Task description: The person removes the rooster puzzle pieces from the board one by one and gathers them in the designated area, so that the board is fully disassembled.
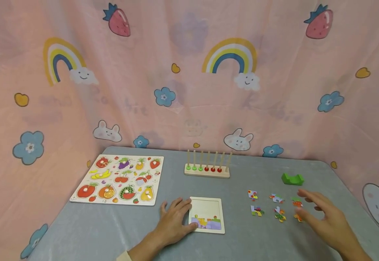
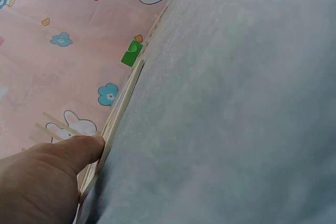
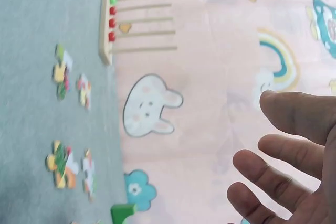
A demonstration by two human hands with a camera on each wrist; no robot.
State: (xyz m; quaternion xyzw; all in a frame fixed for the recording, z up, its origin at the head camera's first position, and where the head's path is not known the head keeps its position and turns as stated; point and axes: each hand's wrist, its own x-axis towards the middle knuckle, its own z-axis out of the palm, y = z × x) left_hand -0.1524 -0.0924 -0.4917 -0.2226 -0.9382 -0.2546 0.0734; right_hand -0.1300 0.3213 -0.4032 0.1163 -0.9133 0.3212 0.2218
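Note:
A small jigsaw tray (image 1: pixel 205 203) with a pale wooden frame lies on the table, a row of joined pieces (image 1: pixel 205 222) along its near side. My left hand (image 1: pixel 174 224) rests at the tray's left edge, fingers spread; its thumb (image 2: pixel 86 149) presses on the frame. Off to the right, my right hand (image 1: pixel 326 219) hovers over the table with fingers loosely extended and holds nothing. Loose jigsaw pieces lie to its left, among them a piece with a dark pattern (image 1: pixel 257 210) and a green-and-orange one (image 3: pixel 62 165). The hand partly covers the rightmost piece (image 1: pixel 298 218).
A fruit knob-puzzle board (image 1: pixel 119 180) lies at the left. Toward the back stands a wooden peg rack (image 1: pixel 207 174) with green and red beads on upright rods. A green curved block (image 1: pixel 292 179) sits behind the loose pieces. A patterned pink curtain (image 1: pixel 189 119) hangs behind the table.

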